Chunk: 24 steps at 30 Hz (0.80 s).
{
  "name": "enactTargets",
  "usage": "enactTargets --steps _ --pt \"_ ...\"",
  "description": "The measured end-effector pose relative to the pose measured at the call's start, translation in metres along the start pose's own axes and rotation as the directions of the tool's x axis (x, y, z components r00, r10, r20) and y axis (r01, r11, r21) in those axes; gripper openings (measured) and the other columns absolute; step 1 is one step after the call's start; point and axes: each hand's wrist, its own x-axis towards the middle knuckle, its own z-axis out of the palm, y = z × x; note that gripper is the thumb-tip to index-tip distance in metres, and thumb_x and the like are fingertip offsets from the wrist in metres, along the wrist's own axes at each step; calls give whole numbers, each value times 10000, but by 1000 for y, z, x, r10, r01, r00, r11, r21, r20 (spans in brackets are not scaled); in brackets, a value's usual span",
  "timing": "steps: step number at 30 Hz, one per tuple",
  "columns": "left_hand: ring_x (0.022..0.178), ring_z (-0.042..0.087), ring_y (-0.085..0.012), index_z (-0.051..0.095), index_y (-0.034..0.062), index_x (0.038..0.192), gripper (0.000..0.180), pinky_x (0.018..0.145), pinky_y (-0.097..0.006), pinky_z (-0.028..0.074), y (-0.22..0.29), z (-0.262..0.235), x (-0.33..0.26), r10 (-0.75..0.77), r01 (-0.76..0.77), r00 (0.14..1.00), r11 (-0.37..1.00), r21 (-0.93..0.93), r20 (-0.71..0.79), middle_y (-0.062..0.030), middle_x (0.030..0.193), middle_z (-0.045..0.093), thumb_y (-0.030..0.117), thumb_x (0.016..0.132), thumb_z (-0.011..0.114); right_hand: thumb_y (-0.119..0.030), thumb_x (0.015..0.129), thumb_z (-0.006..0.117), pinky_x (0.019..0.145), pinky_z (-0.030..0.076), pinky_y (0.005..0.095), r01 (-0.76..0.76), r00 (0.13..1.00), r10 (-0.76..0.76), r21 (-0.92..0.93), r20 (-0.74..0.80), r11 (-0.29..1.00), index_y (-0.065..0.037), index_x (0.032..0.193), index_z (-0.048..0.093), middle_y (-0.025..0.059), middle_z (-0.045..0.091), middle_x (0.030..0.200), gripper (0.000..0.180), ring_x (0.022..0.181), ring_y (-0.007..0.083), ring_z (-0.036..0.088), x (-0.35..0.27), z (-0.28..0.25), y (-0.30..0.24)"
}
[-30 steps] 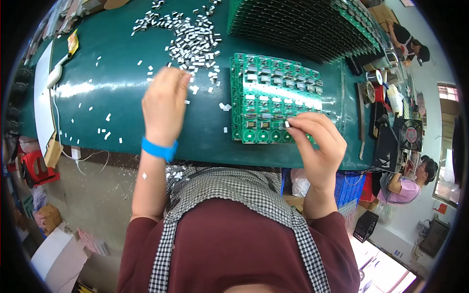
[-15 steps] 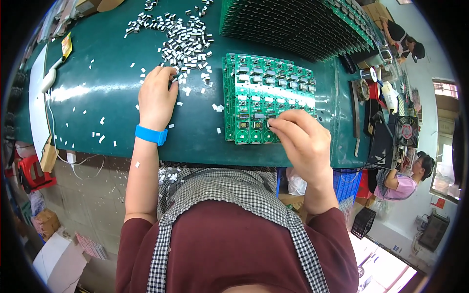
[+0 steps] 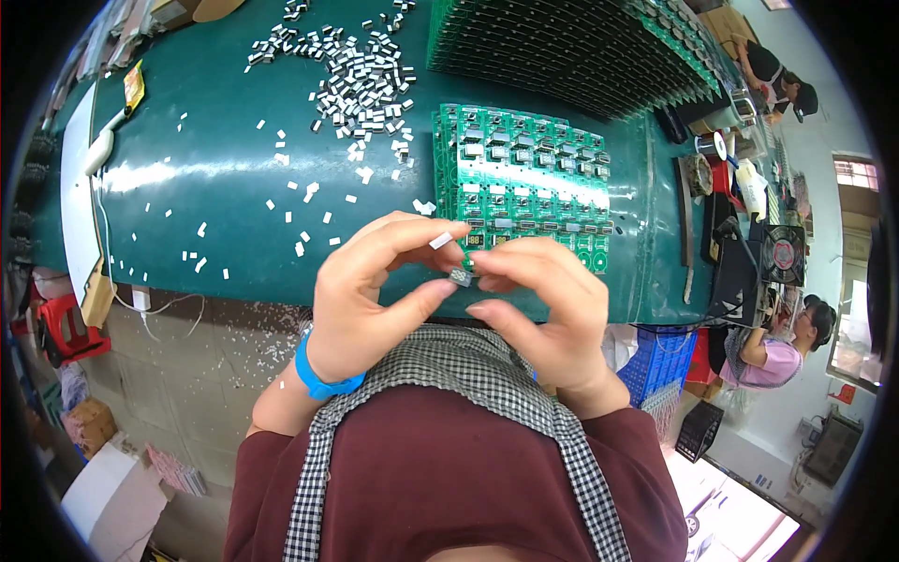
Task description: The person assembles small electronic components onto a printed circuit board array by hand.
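Both hands, left hand [image 3: 370,290] and right hand [image 3: 548,300], pinch one small metal part [image 3: 461,276] at the tabletop's near edge; the green circuit panel [image 3: 520,183] looks mostly populated, with many loose parts [image 3: 361,80] left.

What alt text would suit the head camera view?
Two bare hands, left hand and right hand, meet over a small metal part above a green circuit board panel on a green table scattered with small metal parts.
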Motion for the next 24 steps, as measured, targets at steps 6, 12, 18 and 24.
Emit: enactTargets --steps 6,12,18,24 --pt "865 618 -180 601 22 1105 424 761 -298 534 1 13 -5 52 -42 988 996 73 -148 -100 974 590 -114 709 666 24 684 745 657 525 291 94 995 -96 -81 -24 992 -30 903 692 88 659 871 232 787 189 647 -2 4 10" --pt "757 609 -223 618 49 764 190 656 -312 475 -1 2 1 232 -223 972 892 394 24 -68 780 625 -3 650 761 36 681 745 692 519 280 -31 995 53 254 -81 967 -28 882 692 84 669 887 217 805 192 653 -13 7 17" --pt "720 607 -228 629 56 795 213 634 -321 472 -2 7 -7 249 -229 968 891 391 0 -62 806 615 20 631 760 2 660 776 708 524 289 10 999 3 238 -54 971 -24 869 685 91 675 874 230 816 196 657 -13 7 17" --pt "690 600 -232 622 51 831 238 631 -327 470 -4 4 -3 379 -387 920 831 399 101 -61 800 606 -13 632 735 -15 653 780 685 521 297 95 995 -99 148 22 984 -22 856 669 88 665 869 231 793 206 652 -11 0 14"
